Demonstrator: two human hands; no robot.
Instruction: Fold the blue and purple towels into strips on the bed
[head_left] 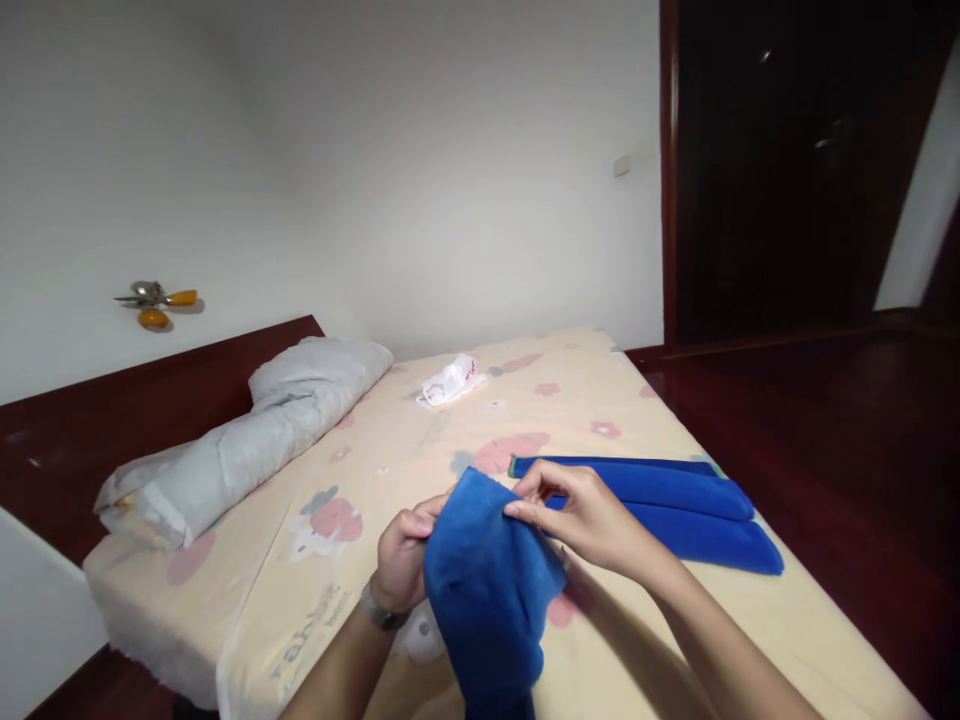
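- Over the near part of the bed (592, 372), a plush blue cloth (480, 560) is hanging from both hands, its lower end running out of view.
- On the side toward the bed's head, the left hand (403, 558) is pinching the cloth's edge, its fingers partly hidden behind the fabric; a watch (382, 606) is circling that wrist.
- On the side toward the bed's foot, the right hand (581, 508) is pinching the cloth's upper edge between thumb and forefinger.
- Near the bed's foot edge, folded blue cloths (705, 537) are lying side by side, the farthest showing green trim.
- Toward the bed's far edge, a crumpled white bag (452, 380) with red print is resting.
- Along the bed's head, a rolled grey quilt (247, 455) is lying beside the dark red headboard (217, 382).
- Above the bed's head, a fixture (152, 303) with orange parts is jutting from the wall (420, 180).
- Beyond the bed's foot, dark floor (795, 410) is stretching to a dark door (772, 190).
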